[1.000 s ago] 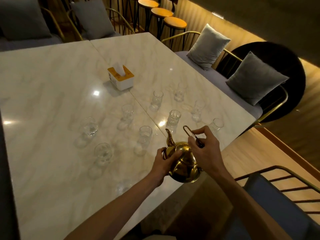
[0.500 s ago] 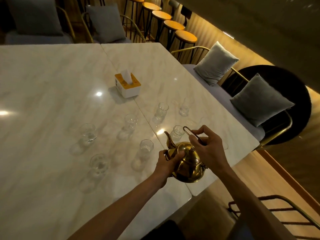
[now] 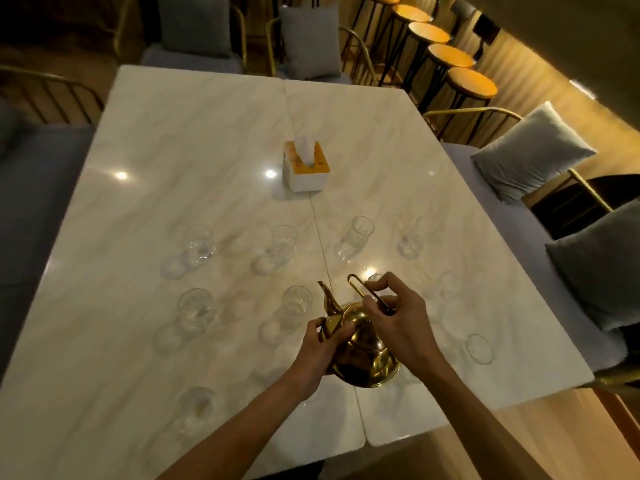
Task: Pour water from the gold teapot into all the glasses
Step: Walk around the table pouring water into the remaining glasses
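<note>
The gold teapot (image 3: pixel 363 355) hangs just above the near edge of the marble table (image 3: pixel 180 140), spout pointing away from me. My right hand (image 3: pixel 398 323) grips its thin wire handle from above. My left hand (image 3: pixel 320 344) holds the pot's left side near the spout base, fingers curled on it. Several clear glasses stand on the table: one (image 3: pixel 296 303) just left of the spout, one (image 3: pixel 360 232) beyond it, one (image 3: pixel 478 348) at the right near the edge, others further left. One glass behind my right hand is mostly hidden.
A white and orange tissue box (image 3: pixel 304 166) stands at the table's middle. Grey cushions (image 3: pixel 530 150) lie on the bench along the right side. Round wooden stools (image 3: pixel 471 83) line the far right. Chairs with cushions stand at the far end.
My view has swung so the table now runs straight ahead. Both hands keep their hold on the teapot, which stays over the near edge.
</note>
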